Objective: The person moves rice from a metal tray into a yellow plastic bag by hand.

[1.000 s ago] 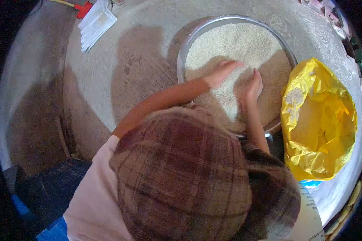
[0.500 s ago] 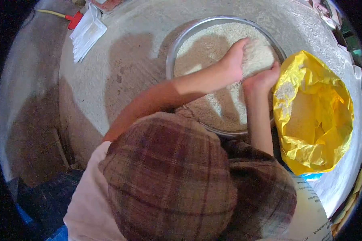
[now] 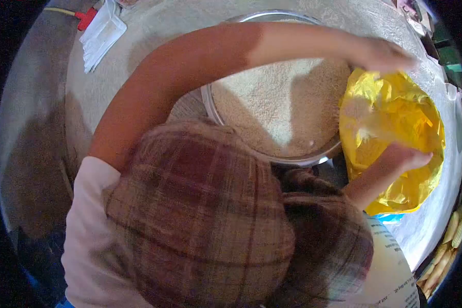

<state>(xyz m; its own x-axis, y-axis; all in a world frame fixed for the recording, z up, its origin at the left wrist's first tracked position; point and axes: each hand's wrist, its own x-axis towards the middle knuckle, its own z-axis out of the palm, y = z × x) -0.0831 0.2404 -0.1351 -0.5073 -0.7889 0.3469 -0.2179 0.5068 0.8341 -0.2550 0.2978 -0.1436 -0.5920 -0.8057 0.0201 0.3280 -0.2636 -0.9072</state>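
My left hand is stretched over the far edge of the yellow bag, its extended fingers blurred. Over the near part of the bag's opening is my right hand, with its fingers partly spread. A pale blur, possibly loose grain, shows between the hands. No held object can be made out in either hand. To the left, a round metal basin contains pale grain, and my left forearm crosses above its far side.
A plaid cap hides much of the lower middle. White folded material lies at the upper left beside a red object with a yellow cord. Yellowish cobs show at the lower right edge.
Both hands have moved right from the basin to the bag and have come apart. The pale grain between them is no longer bunched there. The view has shifted slightly.
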